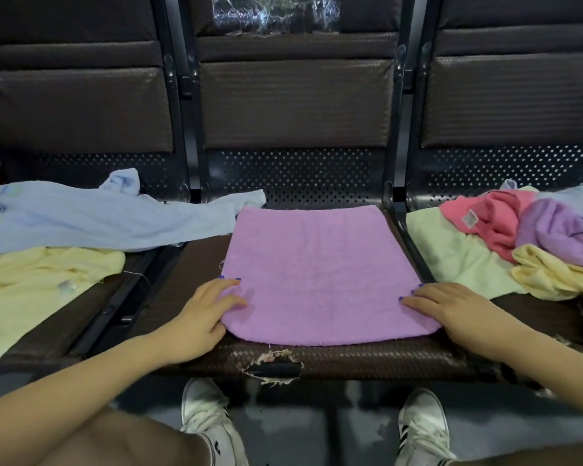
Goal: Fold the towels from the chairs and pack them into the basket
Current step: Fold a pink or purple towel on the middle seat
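A pink-purple towel (317, 274) lies spread flat on the middle chair seat (350, 359). My left hand (204, 312) rests on its near left corner with straight fingers. My right hand (451, 309) lies flat on the near right corner. On the left seat a light blue towel (98, 218) stretches across above a crumpled pale yellow towel (31, 284). The right seat holds a heap: a pale green towel (451, 253), a coral pink towel (492, 220), a lilac towel (562, 227) and another yellow towel (552, 277). No basket is in view.
Three dark padded chairs stand in a row with black metal frames (398, 129) between them. The middle seat's front edge is torn (273, 364). A clear plastic wrap (273, 11) hangs on the middle backrest. My white sneakers (209, 418) stand on the floor below.
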{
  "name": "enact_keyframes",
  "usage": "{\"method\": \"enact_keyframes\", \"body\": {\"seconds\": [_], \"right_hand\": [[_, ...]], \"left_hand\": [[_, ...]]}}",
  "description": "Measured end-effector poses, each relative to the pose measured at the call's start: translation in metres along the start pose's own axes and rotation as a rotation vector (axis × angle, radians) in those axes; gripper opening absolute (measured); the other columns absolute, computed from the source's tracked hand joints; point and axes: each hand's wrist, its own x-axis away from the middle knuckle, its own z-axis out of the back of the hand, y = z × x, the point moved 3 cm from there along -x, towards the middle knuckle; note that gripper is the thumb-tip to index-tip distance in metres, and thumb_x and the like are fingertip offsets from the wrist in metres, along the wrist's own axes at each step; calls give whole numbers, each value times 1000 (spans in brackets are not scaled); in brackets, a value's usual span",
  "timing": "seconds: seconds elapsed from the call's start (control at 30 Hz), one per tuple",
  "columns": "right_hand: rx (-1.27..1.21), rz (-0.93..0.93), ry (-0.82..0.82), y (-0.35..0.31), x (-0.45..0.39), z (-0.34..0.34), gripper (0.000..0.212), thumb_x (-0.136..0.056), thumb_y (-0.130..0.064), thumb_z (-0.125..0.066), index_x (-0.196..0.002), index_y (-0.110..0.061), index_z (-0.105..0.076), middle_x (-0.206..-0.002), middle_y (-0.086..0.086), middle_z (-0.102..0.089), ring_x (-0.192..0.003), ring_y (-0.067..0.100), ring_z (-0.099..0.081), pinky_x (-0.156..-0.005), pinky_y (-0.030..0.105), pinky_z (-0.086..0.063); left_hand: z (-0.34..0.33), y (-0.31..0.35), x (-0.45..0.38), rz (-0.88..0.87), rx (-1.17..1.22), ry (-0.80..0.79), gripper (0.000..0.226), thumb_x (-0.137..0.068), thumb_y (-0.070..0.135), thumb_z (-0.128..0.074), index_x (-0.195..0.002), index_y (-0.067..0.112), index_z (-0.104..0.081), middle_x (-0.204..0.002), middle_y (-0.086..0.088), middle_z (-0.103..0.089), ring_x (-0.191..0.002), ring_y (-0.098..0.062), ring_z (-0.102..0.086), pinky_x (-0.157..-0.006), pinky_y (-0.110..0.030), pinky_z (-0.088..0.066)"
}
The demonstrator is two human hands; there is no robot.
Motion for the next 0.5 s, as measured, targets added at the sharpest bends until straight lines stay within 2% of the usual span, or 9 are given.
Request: {"method": "enact_keyframes", "body": {"seconds": [0.07, 0.13, 0.23, 0.3, 0.37, 0.4, 0.47, 0.5], "right_hand": [[-92, -24, -1, 0, -3, -4, 53, -66, -16, -34, -103, -23, -73, -97, -4, -70, -88, 17, -69, -80, 22, -50], [-191, -30, -13, -4, -6, -7, 45, -73, -24, -39, -103, -24, -73, -100, -7, -69, -92, 13, -66, -86, 19, -42], [-445, -118, -5, -5, -11, -10, 50, -77, -48, -44, -123, -33, -59, -114, -14, -61, -104, 7, -57, -93, 17, -36], [-603, -200, -10, -4, -11, -11, 51, -72, -57, -48, -123, -52, -47, -116, -23, -54, -107, 0, -54, -96, 16, -37], [-760, -253, 10, -4, -12, -7, 38, -72, -49, -58, -105, -67, -55, -114, -26, -59, -106, -6, -55, -93, 10, -39], [-859, -284, 26, -2, -14, -5, 34, -77, -36, -64, -96, -65, -62, -106, -20, -67, -104, -6, -58, -91, 7, -40], [-1067, -360, 48, 7, -17, -8, 39, -85, -4, -65, -84, -42, -76, -98, -10, -73, -97, 2, -64, -86, 8, -44], [-1150, -406, 61, 10, -18, -7, 38, -85, 4, -63, -83, -31, -78, -96, -10, -74, -96, 3, -66, -83, 8, -45]], "left_hand": [[-5, 7, -4, 76, 101, 15, 49, -72, 30, -35, -103, 67, -32, -138, 8, -30, -128, -14, -23, -105, -21, -13], [-7, 8, -7, 125, 183, 62, 52, -72, 28, -46, -92, 74, -33, -129, 14, -35, -122, -10, -27, -101, -22, -19], [-4, 1, -14, 203, 274, 144, 35, -82, 15, -63, -89, 47, -51, -113, 7, -50, -112, -17, -44, -94, -27, -33], [-3, -5, -19, 268, 297, 191, 25, -87, 4, -61, -93, 27, -54, -104, 2, -55, -105, -20, -50, -81, -18, -36], [2, -6, -21, 314, 356, 264, 22, -89, 0, -57, -91, 21, -56, -99, 3, -59, -97, -17, -54, -75, -9, -37], [5, -7, -23, 315, 390, 295, 22, -89, 0, -57, -89, 22, -57, -96, 5, -61, -95, -16, -56, -76, -11, -39], [9, -9, -26, 313, 425, 289, 22, -89, 5, -61, -84, 27, -60, -91, 5, -66, -91, -19, -59, -78, -24, -43], [10, -11, -28, 322, 445, 274, 20, -89, 8, -63, -83, 27, -62, -89, 3, -67, -90, -21, -60, -78, -27, -43]]}}
